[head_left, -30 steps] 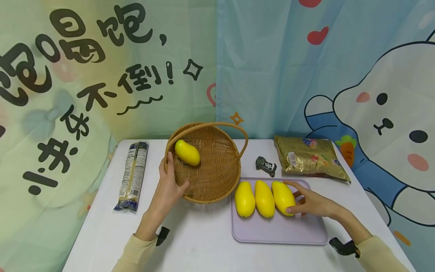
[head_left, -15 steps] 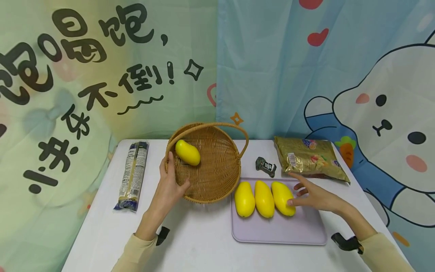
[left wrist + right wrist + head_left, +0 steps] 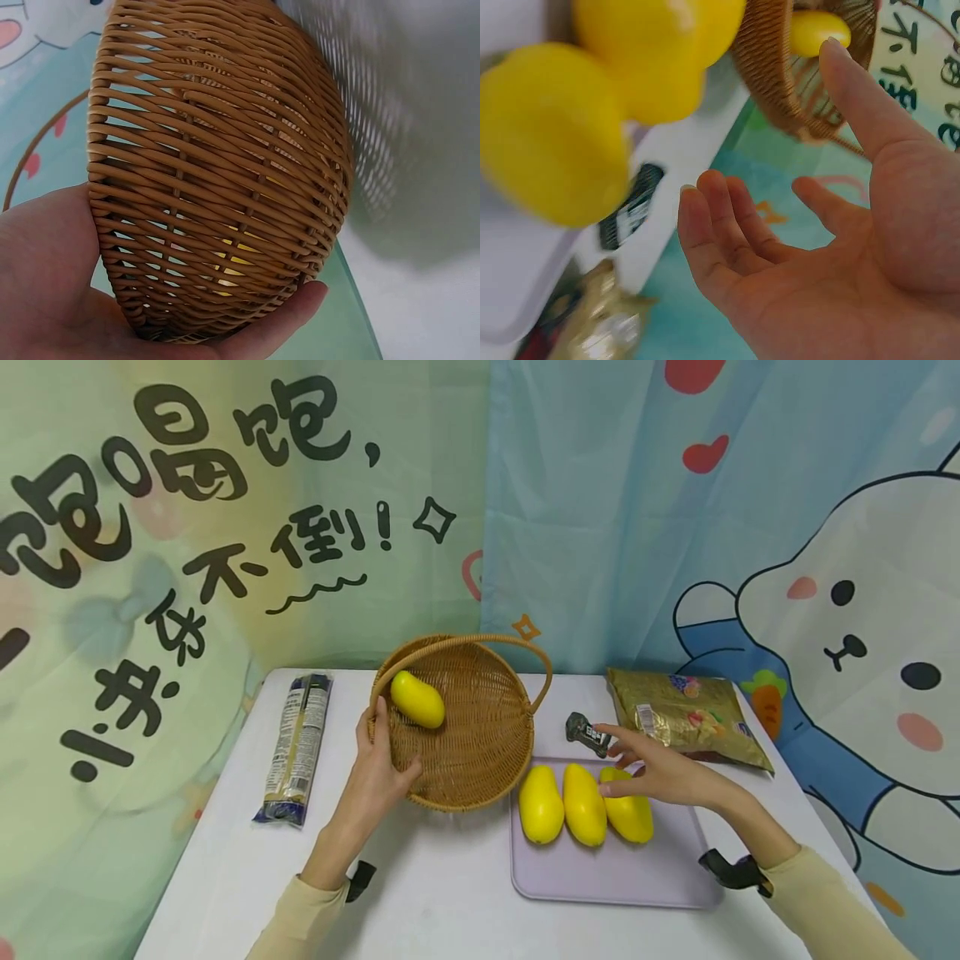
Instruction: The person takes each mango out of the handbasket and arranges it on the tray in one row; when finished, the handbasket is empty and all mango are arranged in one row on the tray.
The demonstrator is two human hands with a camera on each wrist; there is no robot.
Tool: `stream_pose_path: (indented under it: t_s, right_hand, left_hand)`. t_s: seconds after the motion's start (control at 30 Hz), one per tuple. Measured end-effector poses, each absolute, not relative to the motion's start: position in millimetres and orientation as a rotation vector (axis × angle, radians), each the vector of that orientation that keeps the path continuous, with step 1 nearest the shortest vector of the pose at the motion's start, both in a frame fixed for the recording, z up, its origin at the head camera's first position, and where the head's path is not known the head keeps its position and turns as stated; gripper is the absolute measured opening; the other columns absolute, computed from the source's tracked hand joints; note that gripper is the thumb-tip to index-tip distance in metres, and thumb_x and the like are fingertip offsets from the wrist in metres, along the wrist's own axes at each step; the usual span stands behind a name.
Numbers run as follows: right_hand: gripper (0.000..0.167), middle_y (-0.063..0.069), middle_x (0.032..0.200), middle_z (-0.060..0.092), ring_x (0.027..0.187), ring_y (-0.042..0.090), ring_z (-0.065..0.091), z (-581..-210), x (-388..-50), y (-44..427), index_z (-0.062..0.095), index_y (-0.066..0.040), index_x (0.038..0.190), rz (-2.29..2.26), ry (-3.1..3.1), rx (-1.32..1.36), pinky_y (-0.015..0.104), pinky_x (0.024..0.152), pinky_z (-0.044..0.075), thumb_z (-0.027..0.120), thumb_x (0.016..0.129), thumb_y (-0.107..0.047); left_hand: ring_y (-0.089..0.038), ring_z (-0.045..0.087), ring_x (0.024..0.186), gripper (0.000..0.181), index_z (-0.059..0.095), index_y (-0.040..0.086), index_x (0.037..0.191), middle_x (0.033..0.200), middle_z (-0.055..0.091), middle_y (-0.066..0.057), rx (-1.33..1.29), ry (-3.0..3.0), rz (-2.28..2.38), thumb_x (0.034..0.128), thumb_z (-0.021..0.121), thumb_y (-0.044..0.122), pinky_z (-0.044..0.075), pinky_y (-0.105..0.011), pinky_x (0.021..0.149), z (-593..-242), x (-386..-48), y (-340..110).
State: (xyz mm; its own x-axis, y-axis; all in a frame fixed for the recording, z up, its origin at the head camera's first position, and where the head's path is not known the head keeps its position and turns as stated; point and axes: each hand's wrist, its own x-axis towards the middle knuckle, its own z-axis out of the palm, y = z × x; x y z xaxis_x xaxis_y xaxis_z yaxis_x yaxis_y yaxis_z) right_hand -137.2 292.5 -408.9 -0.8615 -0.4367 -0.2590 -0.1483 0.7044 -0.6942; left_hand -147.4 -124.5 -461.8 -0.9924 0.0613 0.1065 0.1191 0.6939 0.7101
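My left hand (image 3: 382, 772) grips the left side of a tilted wicker basket (image 3: 480, 743) with a tall arched handle. One yellow mango (image 3: 417, 700) lies inside, near the left rim. The left wrist view shows thumb and fingers around the basket's woven wall (image 3: 217, 150). My right hand (image 3: 660, 768) hovers over the far right of a lilac tray (image 3: 600, 877), its fingers loosely spread with nothing between them. Side by side on that tray lie three mangoes (image 3: 583, 806); the right hand partly hides the upper end of the rightmost mango (image 3: 632, 818) in the head view.
Just behind the tray is a small dark wrapped packet (image 3: 585, 732). A gold bag (image 3: 690, 714) lies at the back right. A long clear-and-blue package (image 3: 296, 747) lies on the left of the white table (image 3: 442, 893). Printed curtains hang behind.
My right hand first touched the rightmost mango, drew off to the right, then came left and farther back above the mangoes. The left hand keeps its hold on the basket.
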Motion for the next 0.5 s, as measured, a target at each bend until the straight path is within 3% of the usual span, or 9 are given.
stream_pose_path:
  t_s: [0.27, 0.5]
  right_hand:
    - [0.084, 0.017, 0.141, 0.051, 0.124, 0.033, 0.055, -391, -162, 237, 0.031, -0.023, 0.160, -0.939, 2.435, -0.621, 0.044, 0.097, 0.050, 0.076, 0.090, -0.041]
    - [0.088, 0.009, 0.153, 0.043, 0.131, 0.030, 0.053, -370, -179, 181, 0.030, -0.025, 0.161, -0.915, 2.396, -0.771, 0.051, 0.104, 0.048, 0.077, 0.089, -0.042]
  left_hand:
    - [-0.024, 0.058, 0.064, 0.106, -0.004, 0.014, 0.164, 0.167, 0.001, -0.026, -0.153, -2.827, -1.208, 0.0917, 0.072, 0.019, 0.048, -0.027, 0.054, -460, -148, -125]
    - [-0.020, 0.056, 0.061, 0.105, -0.004, 0.014, 0.164, 0.167, 0.003, -0.025, -0.153, -2.828, -1.204, 0.0912, 0.072, 0.019, 0.047, -0.026, 0.054, -461, -148, -124]
